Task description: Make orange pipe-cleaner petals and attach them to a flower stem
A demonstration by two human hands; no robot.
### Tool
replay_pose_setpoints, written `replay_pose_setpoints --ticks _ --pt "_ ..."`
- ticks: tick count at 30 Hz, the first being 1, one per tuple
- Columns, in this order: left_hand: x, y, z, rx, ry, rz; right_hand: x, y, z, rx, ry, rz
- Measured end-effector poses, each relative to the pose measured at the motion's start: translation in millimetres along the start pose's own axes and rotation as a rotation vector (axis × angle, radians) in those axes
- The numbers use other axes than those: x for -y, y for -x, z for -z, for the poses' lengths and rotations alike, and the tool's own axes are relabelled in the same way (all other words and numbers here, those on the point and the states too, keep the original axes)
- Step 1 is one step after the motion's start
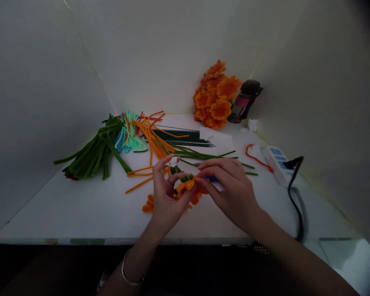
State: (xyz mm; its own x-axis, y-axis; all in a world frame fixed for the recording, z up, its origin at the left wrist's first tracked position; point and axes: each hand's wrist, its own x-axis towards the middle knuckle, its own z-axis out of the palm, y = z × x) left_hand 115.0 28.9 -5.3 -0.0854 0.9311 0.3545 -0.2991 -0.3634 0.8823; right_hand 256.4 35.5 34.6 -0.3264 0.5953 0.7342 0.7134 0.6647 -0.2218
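Note:
Between my two hands is an orange pipe-cleaner flower with dark green bits at its top. My left hand is closed on the flower's left side, and a small white scrap shows at its raised fingertips. From the right, my right hand pinches the flower's edge between thumb and fingers. Behind the left wrist, more orange petals lie on the white table. Part of a blue object shows behind my right fingers; its kind is hidden.
Green pipe cleaners lie bundled at left, beside mint ones. Loose orange pipe cleaners and dark wire stems lie behind my hands. A bunch of orange flowers stands at the back near a bottle. At right is a power strip with a black cable.

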Motion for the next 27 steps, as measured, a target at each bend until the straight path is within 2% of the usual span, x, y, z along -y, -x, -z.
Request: replay_pose_setpoints --ticks 5,14,27 --pt "-4 -3 -5.1 -0.060 0.048 0.067 0 3 -6 -0.089 0.090 0.032" --pt "-10 -6 -11.0 -0.092 0.132 0.158 -8 12 -24 -0.326 0.201 0.231" --pt "-12 -12 -4.3 -0.072 0.131 0.101 -12 3 -16 -0.257 0.093 0.168"
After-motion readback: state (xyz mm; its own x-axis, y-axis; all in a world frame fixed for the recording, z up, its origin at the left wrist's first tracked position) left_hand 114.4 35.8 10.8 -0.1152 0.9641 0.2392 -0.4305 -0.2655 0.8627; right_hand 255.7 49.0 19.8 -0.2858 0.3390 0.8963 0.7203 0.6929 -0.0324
